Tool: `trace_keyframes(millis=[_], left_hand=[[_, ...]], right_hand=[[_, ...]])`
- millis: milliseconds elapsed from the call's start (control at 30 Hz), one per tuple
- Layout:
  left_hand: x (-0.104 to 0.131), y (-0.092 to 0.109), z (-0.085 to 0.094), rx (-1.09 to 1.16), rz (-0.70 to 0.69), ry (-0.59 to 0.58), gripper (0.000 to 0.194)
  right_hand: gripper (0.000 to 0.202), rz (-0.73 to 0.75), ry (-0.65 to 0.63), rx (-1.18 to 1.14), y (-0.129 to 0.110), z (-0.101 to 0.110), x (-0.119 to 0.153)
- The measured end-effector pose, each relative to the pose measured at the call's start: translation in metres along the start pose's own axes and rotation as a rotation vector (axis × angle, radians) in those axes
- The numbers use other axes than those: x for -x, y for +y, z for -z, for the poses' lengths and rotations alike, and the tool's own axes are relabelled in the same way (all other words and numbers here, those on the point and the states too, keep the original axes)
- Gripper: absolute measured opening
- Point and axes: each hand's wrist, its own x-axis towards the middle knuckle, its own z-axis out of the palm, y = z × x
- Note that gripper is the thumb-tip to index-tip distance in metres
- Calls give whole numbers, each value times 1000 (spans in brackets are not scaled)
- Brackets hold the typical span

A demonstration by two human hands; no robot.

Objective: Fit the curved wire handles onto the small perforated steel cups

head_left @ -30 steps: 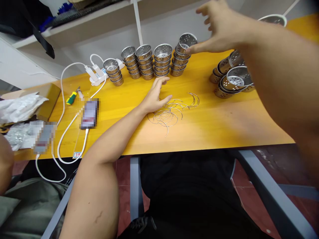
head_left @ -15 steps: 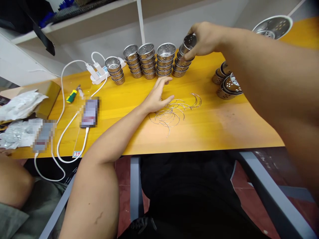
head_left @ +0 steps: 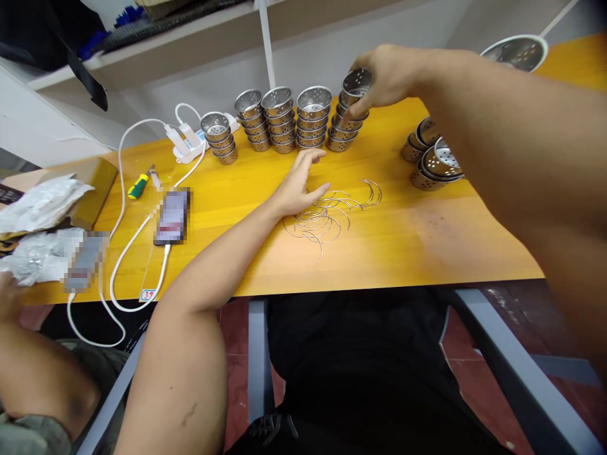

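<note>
At the back of the table, my right hand (head_left: 379, 79) is closed on a perforated metal cup (head_left: 356, 85), at the top of the rightmost stack (head_left: 342, 136) in the row. Whether the cup sits fully in the stack, I cannot tell. My left hand (head_left: 301, 183) rests with its fingers apart beside a loose heap of thin curved wires (head_left: 327, 221), holding nothing. More stacks of the same cups stand left of my right hand, among them a tall one (head_left: 314, 104) and a shorter one (head_left: 218, 136).
Tipped and nested cups (head_left: 434, 167) lie at the right, partly behind my right forearm; a larger metal bowl (head_left: 526, 54) is beyond. Leftward are a phone (head_left: 172, 216), white cables, a power strip (head_left: 190, 148), a yellow-green handled tool (head_left: 139, 186) and plastic bags (head_left: 42, 202). Another person's arm (head_left: 38, 373) shows.
The cup under my right hand has come slightly lower and more upright against the stack. My left hand stays in place. The other person's arm at the left has moved, bringing a hand into view.
</note>
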Motion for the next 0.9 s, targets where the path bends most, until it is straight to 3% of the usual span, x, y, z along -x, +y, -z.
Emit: trace_keyframes(millis=[67, 233, 333, 433, 533, 633, 767, 833, 900], left_hand=[[0, -1, -1, 6, 1, 3, 85], [-2, -11, -9, 21, 45, 33, 102], [-6, -13, -12, 27, 81, 78, 124], [-7, -8, -11, 20, 73, 104, 135], [-5, -6, -9, -6, 23, 90, 131], [-4, -16, -11, -13, 13, 95, 122], [-5, -35, -8, -6, 126, 260, 117], [-5, -40, 0, -27, 174, 320, 115], [-5, -41, 9, -44, 190, 301, 112]], right_hand=[[92, -6, 9, 51, -7, 7, 7], [123, -20, 202, 101, -39, 35, 48], [113, -2, 166, 61, -58, 32, 79], [92, 62, 5, -22, -69, 0, 102], [79, 135, -45, -112, -67, -43, 114], [87, 143, 34, -278, -54, -72, 117], [98, 43, 236, -354, -26, -91, 113], [109, 9, 208, -316, -11, -101, 110], [117, 8, 155, -280, 2, -113, 105]])
